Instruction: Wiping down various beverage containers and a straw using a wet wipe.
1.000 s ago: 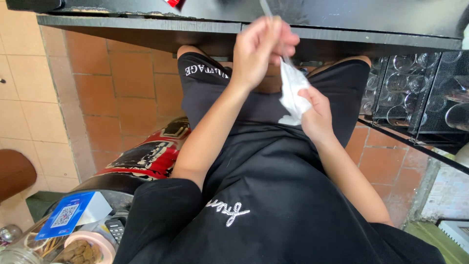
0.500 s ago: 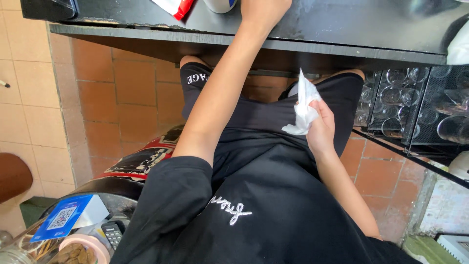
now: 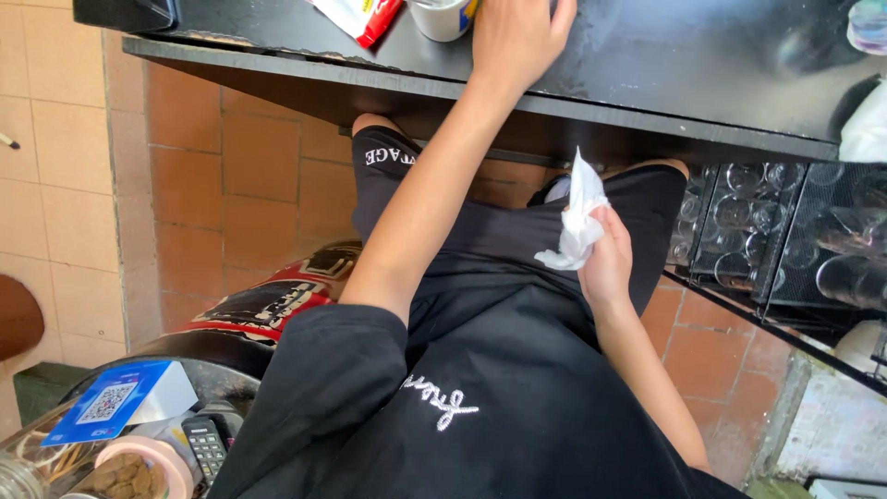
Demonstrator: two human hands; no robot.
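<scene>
White crumpled tissue [image 3: 577,217] sits pinched in the right hand [image 3: 608,263] grip.

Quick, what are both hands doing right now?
Left hand: fingers spread open, resting flat on the black counter.
Right hand: closed, holding a crumpled white tissue.

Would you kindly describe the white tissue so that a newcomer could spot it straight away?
Start at the black counter along the top and look just below its front edge. There the right hand holds up a crumpled white tissue over the lap. It is the only white, wrinkled thing against the black clothing.
</scene>
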